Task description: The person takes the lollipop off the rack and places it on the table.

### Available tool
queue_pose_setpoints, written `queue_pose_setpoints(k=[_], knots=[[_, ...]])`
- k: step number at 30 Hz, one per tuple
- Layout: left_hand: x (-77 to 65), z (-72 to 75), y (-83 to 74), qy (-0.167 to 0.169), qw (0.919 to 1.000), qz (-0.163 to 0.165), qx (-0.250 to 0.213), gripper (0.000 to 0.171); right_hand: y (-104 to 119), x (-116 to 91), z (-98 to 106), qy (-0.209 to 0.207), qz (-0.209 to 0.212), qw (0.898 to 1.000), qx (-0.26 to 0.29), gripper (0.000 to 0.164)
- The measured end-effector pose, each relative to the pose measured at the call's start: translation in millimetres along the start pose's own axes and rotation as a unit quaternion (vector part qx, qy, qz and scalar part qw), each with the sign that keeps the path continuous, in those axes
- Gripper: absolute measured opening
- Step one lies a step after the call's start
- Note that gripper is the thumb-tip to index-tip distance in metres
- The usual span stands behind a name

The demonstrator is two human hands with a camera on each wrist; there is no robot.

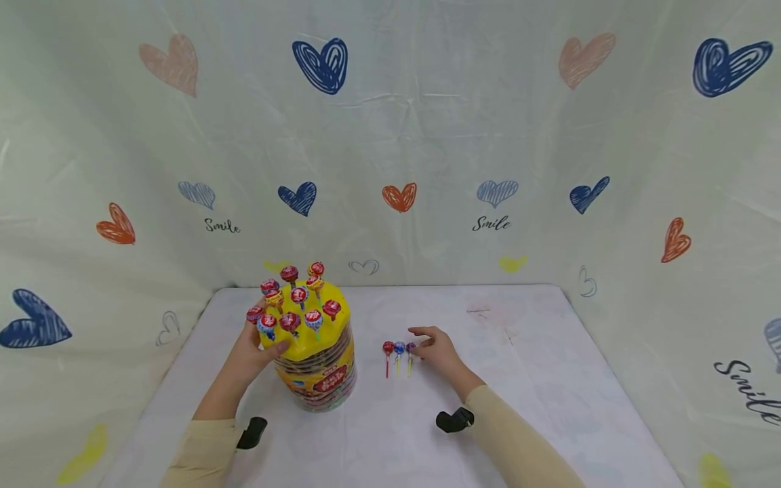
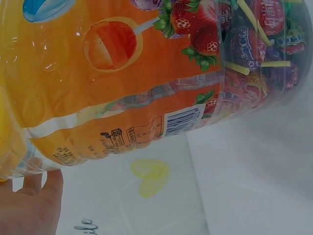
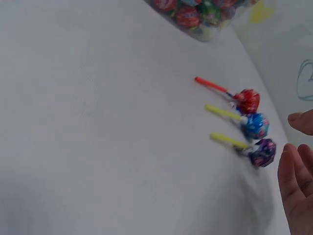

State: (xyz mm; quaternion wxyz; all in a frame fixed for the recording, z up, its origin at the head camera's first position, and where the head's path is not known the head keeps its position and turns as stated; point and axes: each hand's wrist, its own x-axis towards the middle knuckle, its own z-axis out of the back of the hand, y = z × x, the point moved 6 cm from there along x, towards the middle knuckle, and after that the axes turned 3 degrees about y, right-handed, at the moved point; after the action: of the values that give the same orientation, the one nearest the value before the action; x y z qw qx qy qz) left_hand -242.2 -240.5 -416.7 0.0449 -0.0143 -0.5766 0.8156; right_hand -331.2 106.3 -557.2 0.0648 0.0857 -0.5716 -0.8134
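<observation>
at the bottom of the frame, beige sleeves (image 1: pixel 198 451) end at the wrists, each with a black device (image 1: pixel 455 420). left of centre stands the jar (image 1: pixel 332 383); the left hand (image 1: pixel 251 352) grips its upper end, thumb on the yellow lid (image 1: pixel 337 329), where upright lollipops (image 1: pixel 289 322) stand. right of centre, the right hand (image 1: pixel 441 347) pinches nothing, thumb and forefinger apart beside the purple lollipop (image 3: pixel 263 152), which lies in a row with the blue lollipop (image 1: pixel 399 348) and the red lollipop (image 1: pixel 388 348). behind hangs a heart-printed curtain (image 1: pixel 439 149).

a careless brush of the right fingertips could roll the purple lollipop into its neighbour; a sideways push from the left hand might tip the jar.

the left wrist view shows a barcode (image 2: pixel 183 120) hidden from the head view, which alone shows the lid's top.
</observation>
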Motion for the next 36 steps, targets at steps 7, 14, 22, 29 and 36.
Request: queue_pose_setpoints(k=[7,14,22,29,36], knots=[[-0.3,-0.4,0.5,-0.002,1.0000,-0.004,0.000,0.097,49,-4,5,-0.005,0.053,0.997,0.059,0.041],[-0.4,-1.8,-0.3,-0.003,1.0000,-0.006,-0.005,0.096,108,-19,-2,0.041,0.107,0.985,0.131,0.039],[-1.4,-1.5,-1.7,-0.005,1.0000,-0.007,-0.004,0.094,152,-33,-23,0.078,0.147,0.973,0.161,0.035],[-0.8,-1.5,-2.5,-0.006,0.9999,-0.009,-0.005,0.094,182,-43,-38,0.104,0.192,0.958,0.184,0.032],[-1.0,-1.4,-2.6,-0.005,0.9999,-0.010,-0.003,0.094,202,-47,-49,0.124,0.191,0.954,0.197,0.032]])
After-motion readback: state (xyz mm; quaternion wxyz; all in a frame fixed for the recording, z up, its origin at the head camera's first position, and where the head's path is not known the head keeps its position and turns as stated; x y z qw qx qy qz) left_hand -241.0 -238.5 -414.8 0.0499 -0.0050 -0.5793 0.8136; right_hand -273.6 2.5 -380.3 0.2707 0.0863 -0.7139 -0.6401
